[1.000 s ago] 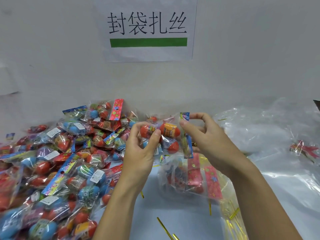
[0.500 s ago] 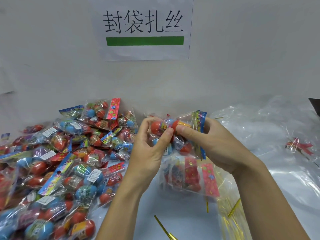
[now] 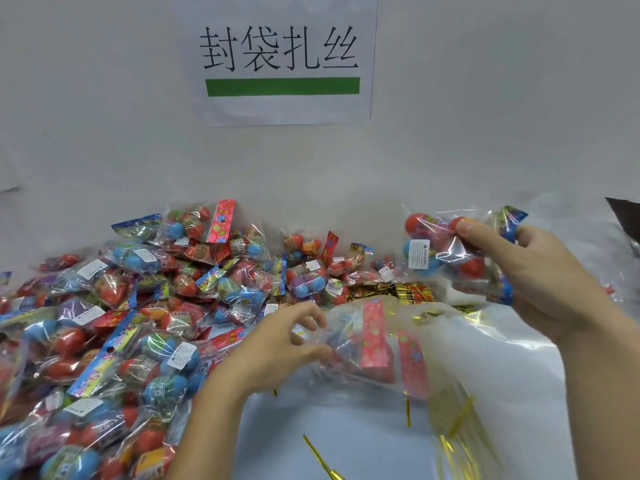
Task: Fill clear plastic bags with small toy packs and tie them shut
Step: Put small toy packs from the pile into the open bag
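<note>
A: What changed just now?

B: A moment ago both my hands held one toy pack (image 3: 446,244) above the clear bag (image 3: 374,344). Now my right hand (image 3: 540,271) alone pinches it, carried up and right of the bag. My left hand (image 3: 277,344) has dropped to the bag's left edge, fingers loosely curled at the plastic; whether it really grips, I cannot tell.

A: Meaning?

B: I judge I'm opening the bag for loading. Gold twist ties (image 3: 450,420) lie just below the bag, the toy pile (image 3: 131,306) left.
</note>
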The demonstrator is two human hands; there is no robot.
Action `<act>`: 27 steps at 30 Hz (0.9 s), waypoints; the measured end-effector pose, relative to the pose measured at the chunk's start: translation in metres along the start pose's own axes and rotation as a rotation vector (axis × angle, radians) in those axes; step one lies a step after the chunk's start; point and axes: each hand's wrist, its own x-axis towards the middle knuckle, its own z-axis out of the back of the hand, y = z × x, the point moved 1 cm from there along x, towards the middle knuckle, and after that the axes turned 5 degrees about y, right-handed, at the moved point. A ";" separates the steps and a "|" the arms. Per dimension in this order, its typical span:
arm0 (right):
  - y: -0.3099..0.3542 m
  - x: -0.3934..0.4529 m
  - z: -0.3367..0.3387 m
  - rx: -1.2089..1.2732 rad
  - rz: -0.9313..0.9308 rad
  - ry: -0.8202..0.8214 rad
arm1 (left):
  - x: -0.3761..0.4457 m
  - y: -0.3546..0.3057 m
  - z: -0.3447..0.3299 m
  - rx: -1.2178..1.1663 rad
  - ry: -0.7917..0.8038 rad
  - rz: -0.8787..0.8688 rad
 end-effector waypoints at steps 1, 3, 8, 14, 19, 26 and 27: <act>0.001 0.000 0.002 -0.013 -0.007 -0.011 | 0.002 0.001 0.001 -0.028 -0.061 -0.005; 0.003 -0.002 0.001 -0.018 -0.021 -0.006 | 0.007 0.005 0.004 -0.084 -0.212 -0.008; 0.007 -0.003 -0.008 -0.015 -0.034 0.024 | 0.005 0.026 0.021 -0.105 -0.604 0.086; 0.011 -0.006 -0.018 -0.024 -0.034 0.077 | -0.007 0.034 0.038 -0.052 -0.646 0.138; 0.012 -0.008 -0.023 -0.069 -0.040 0.141 | -0.027 -0.006 0.053 0.056 -0.624 -0.038; 0.016 -0.010 -0.034 -0.077 -0.042 0.177 | -0.061 -0.059 0.060 0.263 -0.049 -0.101; 0.016 -0.010 -0.036 -0.087 -0.042 0.184 | -0.063 -0.058 0.058 0.282 0.022 -0.070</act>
